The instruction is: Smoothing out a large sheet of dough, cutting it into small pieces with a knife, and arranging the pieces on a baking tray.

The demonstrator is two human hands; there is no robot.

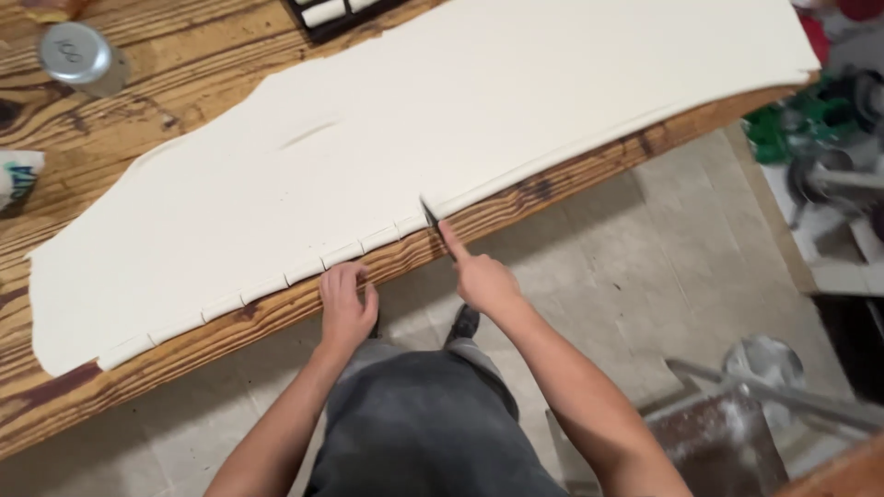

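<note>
Two hands work the near edge of a dough sheet (442, 138). The right hand (481, 276) is closed around a small dark knife (431, 221), forefinger along its spine to steer the cut. The left hand (346, 304) lies flat, fingers spread, steadying the cut dough pieces (304, 269) lined along the wooden table (184, 74) edge.
</note>
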